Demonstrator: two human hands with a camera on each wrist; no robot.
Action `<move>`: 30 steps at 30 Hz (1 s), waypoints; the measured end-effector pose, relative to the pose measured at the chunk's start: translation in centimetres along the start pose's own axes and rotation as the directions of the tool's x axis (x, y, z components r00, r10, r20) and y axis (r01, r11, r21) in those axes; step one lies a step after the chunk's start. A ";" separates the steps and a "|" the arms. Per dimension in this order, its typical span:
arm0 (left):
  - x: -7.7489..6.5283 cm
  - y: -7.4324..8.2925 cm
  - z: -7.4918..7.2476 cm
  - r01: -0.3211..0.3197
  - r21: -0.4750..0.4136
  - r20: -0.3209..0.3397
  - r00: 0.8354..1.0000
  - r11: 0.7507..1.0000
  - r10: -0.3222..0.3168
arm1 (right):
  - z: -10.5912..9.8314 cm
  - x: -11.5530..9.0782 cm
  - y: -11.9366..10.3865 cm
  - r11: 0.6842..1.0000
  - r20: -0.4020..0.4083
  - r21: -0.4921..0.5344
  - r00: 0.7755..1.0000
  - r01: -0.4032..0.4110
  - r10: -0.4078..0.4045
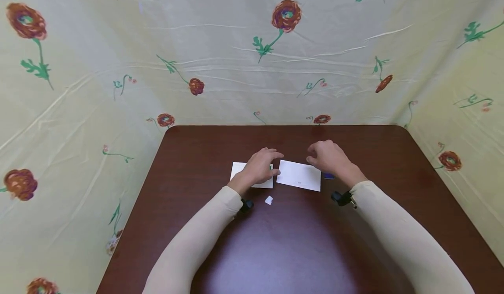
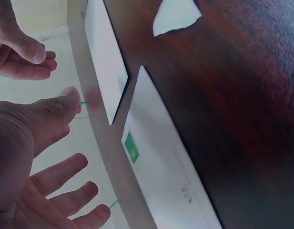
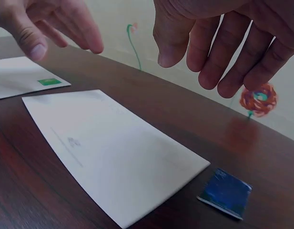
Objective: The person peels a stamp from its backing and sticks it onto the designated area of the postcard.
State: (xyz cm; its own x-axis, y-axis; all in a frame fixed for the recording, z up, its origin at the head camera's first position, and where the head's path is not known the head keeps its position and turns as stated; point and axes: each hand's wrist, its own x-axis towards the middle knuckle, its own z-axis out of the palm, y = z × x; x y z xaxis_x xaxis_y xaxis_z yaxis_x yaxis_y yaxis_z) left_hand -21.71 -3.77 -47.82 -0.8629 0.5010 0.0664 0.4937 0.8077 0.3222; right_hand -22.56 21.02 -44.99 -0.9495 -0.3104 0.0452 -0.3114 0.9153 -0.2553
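Two white envelopes lie flat, side by side on the table. My left hand [image 1: 260, 166] hovers over the left envelope [image 1: 238, 168], fingers spread and holding nothing. That envelope carries a green stamp [image 2: 132, 147] in one corner; in the head view the hand hides most of it. Above the far right corner of the right envelope [image 1: 298, 175] is my right hand [image 1: 330, 157], its fingers loosely bent with nothing between them. Small dark print marks show on this envelope. Close to its right end lies a small flat blue square [image 3: 225, 193], partly beneath my right hand in the head view.
A torn white paper scrap [image 1: 269, 200] lies on the near side of the envelopes. The dark brown table [image 1: 197, 154] has rounded far corners, and a flowered cloth [image 1: 220, 44] hangs around it at the back and sides.
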 end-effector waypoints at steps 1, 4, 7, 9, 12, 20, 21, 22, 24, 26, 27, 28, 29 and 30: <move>0.0 0.0 0.2 -0.001 0.003 0.003 1.000 1.000 0.001 | 0.0 -0.1 0.2 1.000 0.000 0.000 1.000 -0.003 0.003; 0.2 0.0 0.7 0.000 0.014 0.014 1.000 1.000 0.000 | 0.2 -0.5 0.9 1.000 0.004 -0.003 1.000 -0.008 0.008; 0.3 0.0 1.2 0.007 0.022 0.024 1.000 1.000 -0.008 | 0.3 -0.8 1.6 1.000 0.007 -0.011 1.000 -0.011 0.011; 0.4 0.0 1.5 0.006 0.026 0.031 1.000 1.000 -0.007 | 0.4 -0.9 2.0 1.000 0.006 -0.007 1.000 -0.018 0.018; 0.7 -0.1 1.8 0.001 0.031 0.041 0.999 1.000 -0.003 | 0.4 -1.1 2.5 0.999 0.011 -0.004 0.999 -0.034 0.034; 1.2 -0.3 2.3 -0.001 0.026 0.064 0.998 1.000 -0.001 | 0.8 -1.6 4.0 0.998 0.048 -0.025 0.998 -0.049 0.050; 1.2 -0.3 2.4 0.002 0.025 0.064 0.998 1.000 -0.004 | 0.9 -1.7 4.3 0.998 0.053 -0.030 0.997 -0.046 0.048; 1.3 -0.3 2.5 0.005 0.025 0.064 0.998 1.000 -0.007 | 1.0 -1.8 4.5 0.998 0.057 -0.034 0.997 -0.048 0.049; 1.4 -0.3 2.7 0.014 0.020 0.064 0.998 1.000 -0.015 | 1.0 -1.9 4.8 0.998 0.067 -0.044 0.996 -0.051 0.053; 1.6 -0.3 2.8 0.020 0.016 0.067 0.998 1.000 -0.021 | 1.1 -2.1 5.1 0.997 0.080 -0.050 0.995 -0.051 0.055; 1.6 -0.3 2.9 0.022 0.014 0.068 0.997 1.000 -0.023 | 1.1 -2.2 5.2 0.997 0.086 -0.053 0.995 -0.049 0.054; 1.6 -0.3 2.9 0.024 0.011 0.069 0.997 1.000 -0.024 | 1.2 -2.3 5.3 0.997 0.091 -0.054 0.994 -0.052 0.057; 1.7 -0.3 3.0 0.025 0.009 0.069 0.997 1.000 -0.026 | 1.2 -2.5 5.4 0.997 0.096 -0.056 0.994 -0.051 0.056; 1.7 -0.2 3.0 0.026 0.007 0.071 0.997 1.000 -0.027 | 1.2 -2.5 5.5 0.997 0.102 -0.057 0.993 -0.050 0.055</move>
State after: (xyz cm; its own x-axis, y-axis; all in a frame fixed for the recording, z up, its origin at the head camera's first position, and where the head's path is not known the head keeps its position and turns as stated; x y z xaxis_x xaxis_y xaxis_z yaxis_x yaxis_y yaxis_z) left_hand -22.98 -2.19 -50.58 -0.8661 0.4998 -0.0092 0.4716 0.8229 0.3169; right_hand -21.82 26.54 -47.67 -0.9565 -0.2838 -0.0676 -0.2655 0.9428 -0.2015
